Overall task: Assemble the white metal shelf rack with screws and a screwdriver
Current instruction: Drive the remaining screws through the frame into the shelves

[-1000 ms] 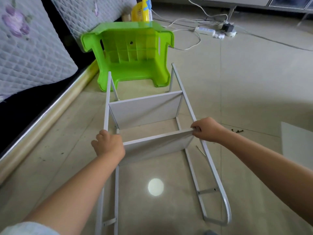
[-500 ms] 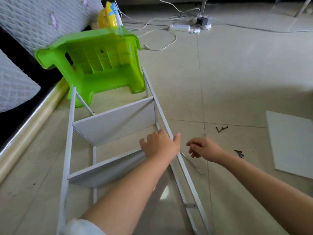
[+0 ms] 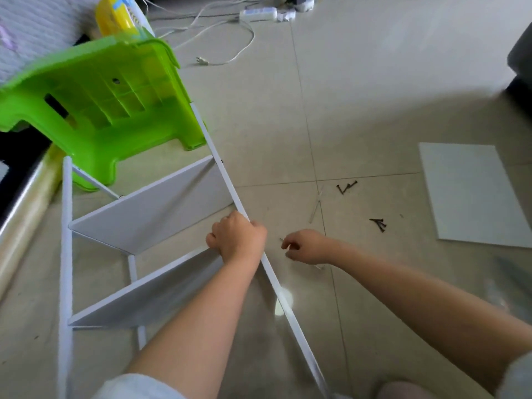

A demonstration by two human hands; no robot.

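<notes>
Two shelf panels, the far one [image 3: 149, 208] and the near one [image 3: 144, 295], are seen standing between the side rails of the white rack frame [image 3: 65, 254], which lies on its side on the tiled floor [image 3: 374, 96]. The near panel's right end is met at the right rail [image 3: 227, 180], whose long axis runs diagonally from the green stool [image 3: 95, 102] toward the camera. That rail is gripped by the left hand [image 3: 237, 239] right at the joint, fingers curled over it. Just to the right of the rail, low over the floor, the right hand [image 3: 308, 247] is held with loosely curled fingers; whether a slim metal piece beneath it is pinched cannot be told. Dark screws [image 3: 379, 224] lie further right, a second cluster [image 3: 347, 187] beyond them, both nearer the right hand. A spare panel [image 3: 472, 194] lies well apart, further right. The joint is judged unfastened as yet.
</notes>
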